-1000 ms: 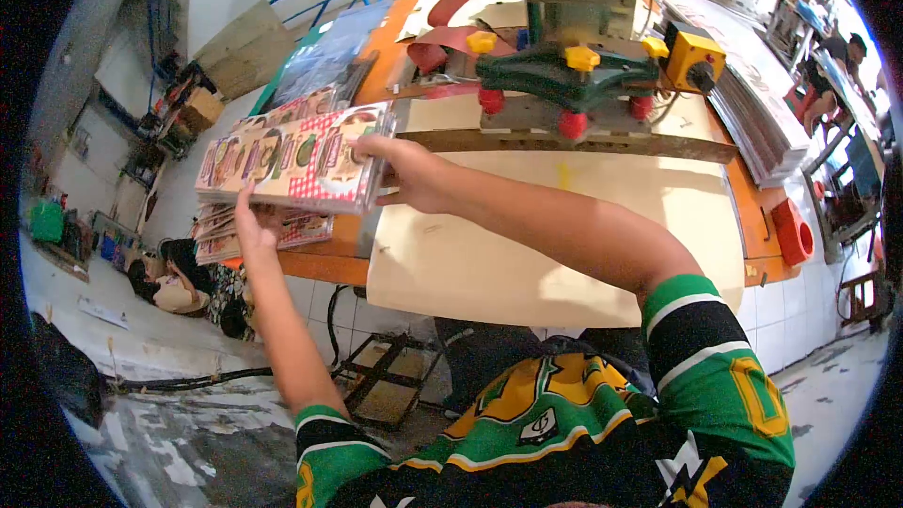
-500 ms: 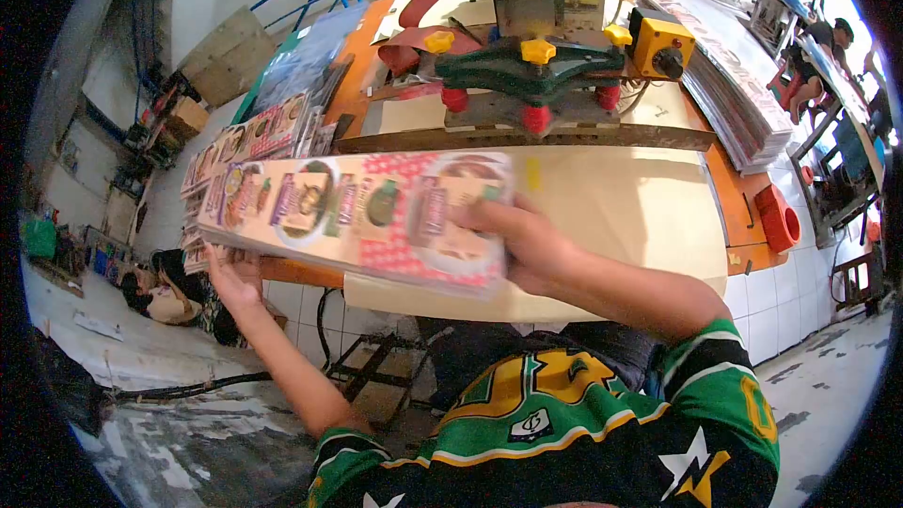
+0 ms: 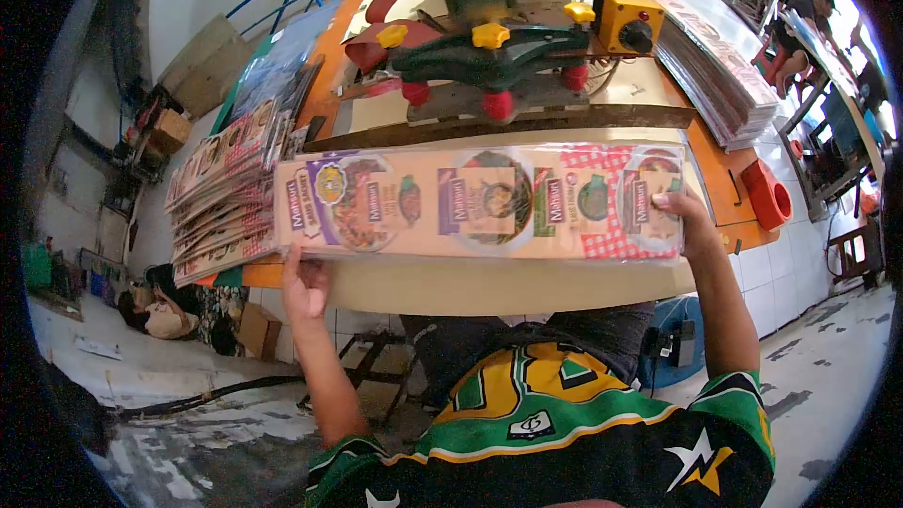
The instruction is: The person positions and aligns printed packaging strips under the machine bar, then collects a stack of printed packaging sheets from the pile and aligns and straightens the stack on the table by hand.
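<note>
Printed sheets (image 3: 423, 212) span lengthwise left to right above the pale board (image 3: 489, 287): left hand (image 3: 307, 290) at their near left corner, its grip unclear; right hand (image 3: 692, 219) pinching the right end, thumb on top.

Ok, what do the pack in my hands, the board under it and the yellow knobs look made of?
Pack: glossy, probably printed paper under clear plastic; see-through edges. Board: smooth, evenly cream, perhaps card or plastic, can't tell. Yellow knobs: likely moulded plastic, bright solid colour.
</note>
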### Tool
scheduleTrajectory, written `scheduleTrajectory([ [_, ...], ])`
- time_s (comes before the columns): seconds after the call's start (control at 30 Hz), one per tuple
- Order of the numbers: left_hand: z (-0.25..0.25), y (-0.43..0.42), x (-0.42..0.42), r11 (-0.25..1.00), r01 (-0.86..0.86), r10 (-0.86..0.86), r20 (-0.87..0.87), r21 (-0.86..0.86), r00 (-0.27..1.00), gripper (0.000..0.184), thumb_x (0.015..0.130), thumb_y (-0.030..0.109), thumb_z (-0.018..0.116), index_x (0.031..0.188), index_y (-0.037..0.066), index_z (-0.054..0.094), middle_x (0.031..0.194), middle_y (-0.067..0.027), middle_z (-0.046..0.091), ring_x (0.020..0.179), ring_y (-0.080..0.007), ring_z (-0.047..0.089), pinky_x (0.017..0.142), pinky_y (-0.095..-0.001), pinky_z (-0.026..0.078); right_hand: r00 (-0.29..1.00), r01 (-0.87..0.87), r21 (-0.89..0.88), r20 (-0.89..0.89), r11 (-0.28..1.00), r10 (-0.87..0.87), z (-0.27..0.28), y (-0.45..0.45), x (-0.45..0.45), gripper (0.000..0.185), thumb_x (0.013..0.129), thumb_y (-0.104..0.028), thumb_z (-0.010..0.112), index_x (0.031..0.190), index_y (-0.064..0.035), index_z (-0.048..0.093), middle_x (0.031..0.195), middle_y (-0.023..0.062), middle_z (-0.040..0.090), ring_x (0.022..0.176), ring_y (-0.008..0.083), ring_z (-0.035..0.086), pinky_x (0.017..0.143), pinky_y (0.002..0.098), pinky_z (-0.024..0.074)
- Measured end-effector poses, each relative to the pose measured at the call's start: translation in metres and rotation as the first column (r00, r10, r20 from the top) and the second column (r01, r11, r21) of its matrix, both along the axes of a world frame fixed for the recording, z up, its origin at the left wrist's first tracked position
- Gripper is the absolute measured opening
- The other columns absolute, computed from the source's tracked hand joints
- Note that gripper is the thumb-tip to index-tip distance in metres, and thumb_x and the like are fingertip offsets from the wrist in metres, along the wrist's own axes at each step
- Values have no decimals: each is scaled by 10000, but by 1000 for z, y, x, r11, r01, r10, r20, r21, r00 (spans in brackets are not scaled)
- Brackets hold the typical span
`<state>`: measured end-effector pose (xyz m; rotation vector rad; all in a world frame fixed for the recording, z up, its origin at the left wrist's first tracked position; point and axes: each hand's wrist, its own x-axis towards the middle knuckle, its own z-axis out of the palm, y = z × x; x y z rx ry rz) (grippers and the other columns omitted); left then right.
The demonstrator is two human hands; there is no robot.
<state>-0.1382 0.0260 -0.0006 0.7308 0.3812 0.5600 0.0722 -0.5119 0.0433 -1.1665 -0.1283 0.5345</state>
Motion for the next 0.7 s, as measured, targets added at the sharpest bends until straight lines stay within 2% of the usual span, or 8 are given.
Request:
scheduleTrajectory([
  [0.13, -15, -14, 31, 997, -59, 56, -82, -42, 995, 296, 875, 159, 723, 1130, 57, 612, 1081, -66, 674, 998, -206, 649, 832, -346, 586, 994, 94, -52, 52, 994, -91, -11, -26, 18, 601, 755, -172, 659, 1289, 36, 481, 1092, 121, 630, 900, 193, 666, 782, 329, 572],
  [0.17, -18, -14, 34, 1000, 16, -16, -43, 7, 999, 296, 872, 159, 722, 1127, 54, 613, 1053, -66, 681, 987, -196, 652, 870, -357, 571, 991, 110, -50, 78, 993, -106, -14, -34, 23, 594, 757, -170, 660, 1286, 33, 486, 1095, 118, 629, 909, 195, 661, 791, 332, 565],
  [0.3, -32, -8, 38, 1000, 29, -29, 9, -6, 1000, 357, 856, 165, 735, 1160, 47, 590, 1086, -63, 669, 992, -185, 647, 874, -348, 558, 972, 199, -44, 138, 979, -192, -17, -46, 28, 586, 757, -168, 664, 1284, 27, 497, 1106, 113, 630, 936, 197, 648, 807, 329, 547],
  [0.4, -26, -6, 29, 996, 74, -69, -106, 43, 992, 430, 833, 157, 751, 1199, 41, 558, 1126, -46, 651, 1012, -170, 635, 860, -331, 550, 965, 227, -47, 145, 973, -218, -25, -59, 36, 582, 757, -160, 674, 1280, 29, 500, 1111, 113, 631, 961, 191, 642, 844, 328, 536],
  [0.47, -28, -4, 27, 966, 147, -134, -73, 213, 988, 512, 812, 156, 775, 1245, 39, 527, 1154, -36, 636, 1032, -174, 624, 849, -309, 536, 970, 175, -30, 178, 984, -167, -30, -68, 40, 570, 761, -123, 678, 1282, 23, 500, 1123, 111, 629, 986, 196, 637, 871, 335, 529],
  [0.6, -43, 17, 18, 930, 183, -149, -130, 319, 980, 536, 802, 148, 789, 1260, 38, 532, 1139, -15, 640, 1031, -142, 614, 829, -286, 521, 961, 221, 18, 169, 975, -221, -46, -82, 45, 569, 763, -85, 683, 1289, 20, 496, 1148, 112, 624, 1000, 209, 636, 879, 345, 531],
  [0.67, -31, 9, 20, 826, 246, -209, -131, 507, 969, 554, 784, 138, 809, 1260, 42, 542, 1128, -19, 640, 1002, -125, 610, 809, -277, 514, 941, 256, 46, 218, 966, -259, -49, -87, 44, 593, 752, -35, 706, 1303, 5, 490, 1180, 105, 616, 1024, 217, 628, 899, 361, 526],
  [0.7, -33, 11, 21, 827, 253, -213, -137, 503, 967, 554, 784, 138, 809, 1260, 42, 542, 1128, -19, 640, 1002, -125, 610, 809, -277, 514, 941, 260, 40, 213, 965, -262, -52, -91, 44, 593, 752, -35, 706, 1303, 5, 490, 1180, 105, 616, 1024, 217, 628, 899, 361, 526],
])
